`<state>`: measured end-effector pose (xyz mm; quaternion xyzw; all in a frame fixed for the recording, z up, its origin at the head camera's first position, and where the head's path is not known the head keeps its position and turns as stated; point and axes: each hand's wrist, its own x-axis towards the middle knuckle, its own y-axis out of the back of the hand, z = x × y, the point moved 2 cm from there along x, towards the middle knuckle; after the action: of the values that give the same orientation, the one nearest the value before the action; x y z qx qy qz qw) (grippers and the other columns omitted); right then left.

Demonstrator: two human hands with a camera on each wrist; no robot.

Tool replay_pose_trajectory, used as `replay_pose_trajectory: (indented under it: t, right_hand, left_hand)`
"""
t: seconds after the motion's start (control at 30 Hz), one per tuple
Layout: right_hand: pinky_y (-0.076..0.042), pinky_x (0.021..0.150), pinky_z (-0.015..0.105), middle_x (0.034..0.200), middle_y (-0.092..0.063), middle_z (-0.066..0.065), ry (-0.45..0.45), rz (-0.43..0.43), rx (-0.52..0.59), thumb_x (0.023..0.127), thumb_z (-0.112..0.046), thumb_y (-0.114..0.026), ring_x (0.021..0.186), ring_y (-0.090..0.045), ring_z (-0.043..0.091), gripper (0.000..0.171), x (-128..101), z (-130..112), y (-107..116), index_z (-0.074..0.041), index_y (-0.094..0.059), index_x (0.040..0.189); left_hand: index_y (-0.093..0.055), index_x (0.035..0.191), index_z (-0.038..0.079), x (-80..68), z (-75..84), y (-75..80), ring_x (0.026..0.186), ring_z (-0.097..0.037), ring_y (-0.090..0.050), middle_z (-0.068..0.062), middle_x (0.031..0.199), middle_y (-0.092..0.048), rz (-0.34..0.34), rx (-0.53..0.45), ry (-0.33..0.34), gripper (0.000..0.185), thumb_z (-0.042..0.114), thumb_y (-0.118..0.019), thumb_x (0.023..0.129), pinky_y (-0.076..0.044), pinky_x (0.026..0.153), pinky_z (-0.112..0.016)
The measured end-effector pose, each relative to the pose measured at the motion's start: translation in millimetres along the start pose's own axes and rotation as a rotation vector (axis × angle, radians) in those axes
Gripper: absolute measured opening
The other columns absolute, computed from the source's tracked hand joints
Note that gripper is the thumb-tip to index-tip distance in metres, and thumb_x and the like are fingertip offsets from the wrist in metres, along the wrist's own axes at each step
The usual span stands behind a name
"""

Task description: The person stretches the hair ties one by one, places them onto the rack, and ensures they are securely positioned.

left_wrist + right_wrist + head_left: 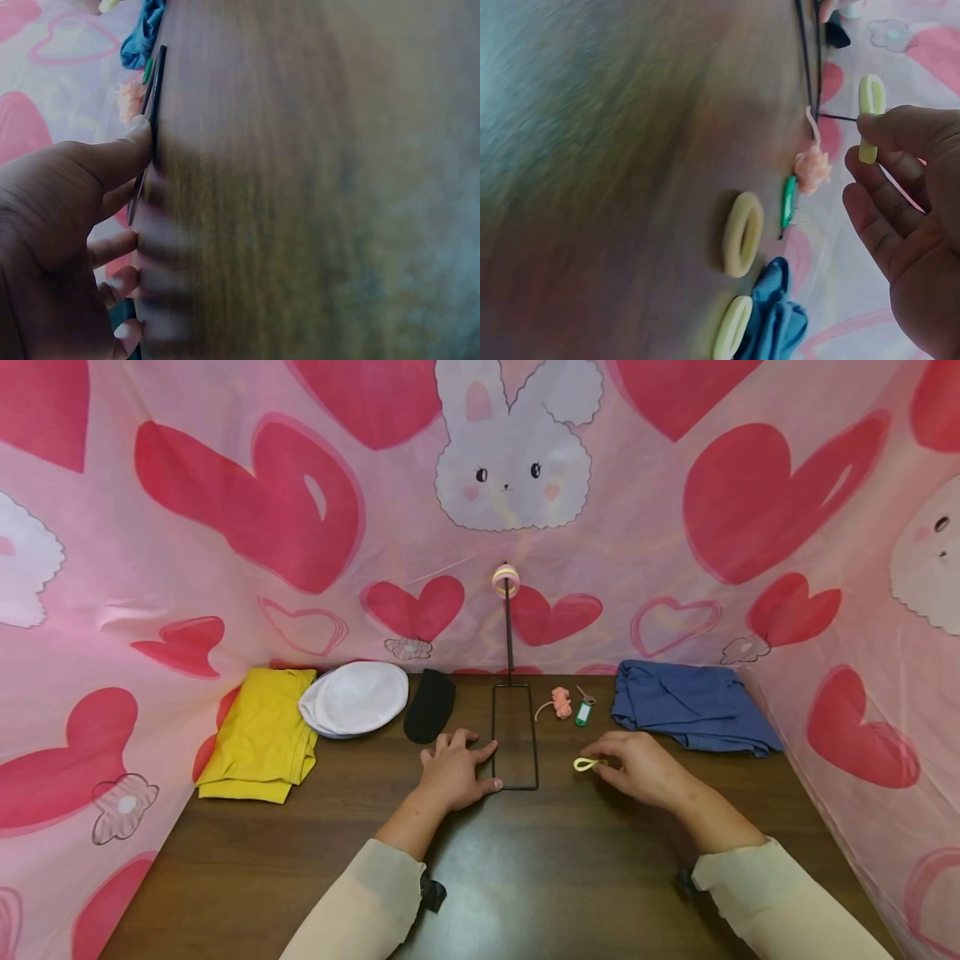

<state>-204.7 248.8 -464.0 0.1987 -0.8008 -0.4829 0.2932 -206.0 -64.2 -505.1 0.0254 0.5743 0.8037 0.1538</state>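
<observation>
A pale yellow hair tie (585, 764) is pinched between the thumb and fingers of my right hand (637, 766), above the table; the right wrist view shows the hair tie (868, 135) as a narrow loop. My left hand (453, 771) rests with spread fingers at the left side of a black wire stand (537, 735), thumb and index finger touching its rectangular base. Pink and yellow hair ties (506, 580) hang near the top of the stand's rod. Two yellowish hair ties, one nearer the stand (730, 247) and one by blue cloth (724, 345), lie on the table.
Along the back lie folded yellow cloth (258, 727), a white cap (360, 697), a black cloth piece (429, 706), a coral yarn bundle (560, 702), a key with green tag (583, 713) and folded blue cloth (686, 702). A heart-patterned curtain surrounds the table.
</observation>
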Motion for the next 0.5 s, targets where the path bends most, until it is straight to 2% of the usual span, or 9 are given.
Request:
replay_pose_trajectory:
  t: [0.5]
  right_hand:
    - [-0.058, 0.069, 0.035, 0.098, -0.077, -0.002, 0.168, 0.183, 0.038, 0.078, 0.0, -0.087, 0.088, -0.072, 0.014, 0.026, 20.7, -25.9, 13.2, -0.01, -0.083, 0.102]
  left_hand:
    - [-0.052, 0.153, 0.039, 0.9, -0.7, -1.9, 0.14, -0.038, -0.034, -0.005, 0.155, -0.041, 0.011, 0.0, 0.002, 0.071, 0.06, -0.074, 0.089, -0.03, 0.097, -0.061]
